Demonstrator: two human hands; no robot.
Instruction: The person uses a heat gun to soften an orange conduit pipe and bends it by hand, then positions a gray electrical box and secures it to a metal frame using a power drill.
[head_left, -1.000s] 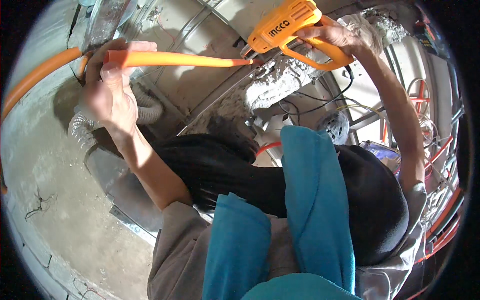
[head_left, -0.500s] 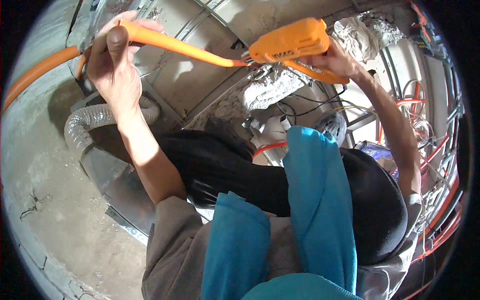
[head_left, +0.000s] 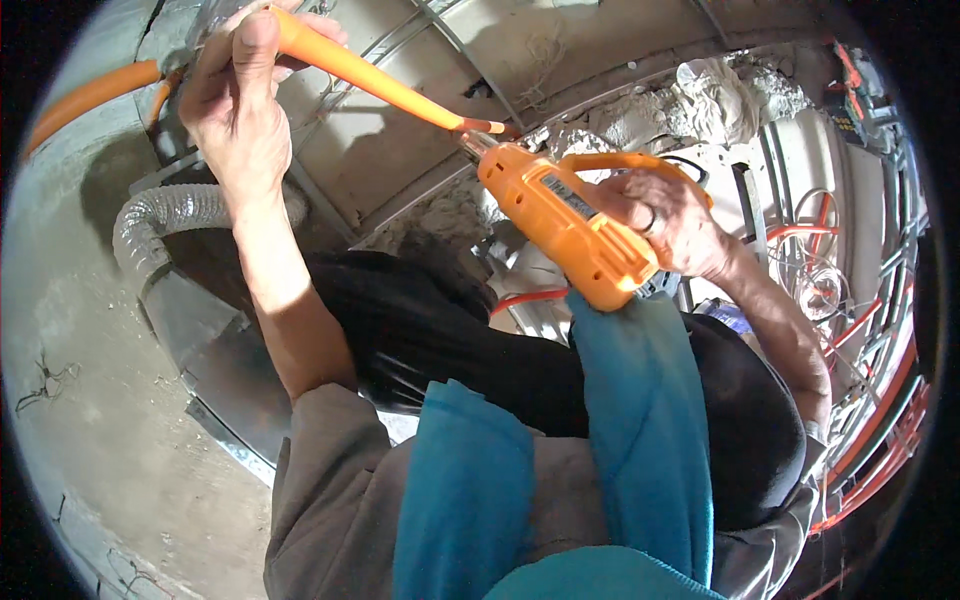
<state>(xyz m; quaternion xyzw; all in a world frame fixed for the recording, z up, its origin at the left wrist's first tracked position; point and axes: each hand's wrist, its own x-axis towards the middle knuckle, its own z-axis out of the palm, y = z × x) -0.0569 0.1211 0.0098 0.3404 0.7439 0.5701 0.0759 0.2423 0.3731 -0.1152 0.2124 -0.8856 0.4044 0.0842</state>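
Head view: I see the left hand (head_left: 240, 130) near the upper edge, fingers pinching the wide end of an orange tube (head_left: 370, 76) that slants through the upper middle, with open room below it, between the hands. The right hand (head_left: 668, 218) has its fingers curled around the handle of a hard-shelled orange heat gun (head_left: 560, 222), metal nozzle just beside the smooth, tapering tube's narrow end. Left lies a ribbed silvery duct (head_left: 178, 211).
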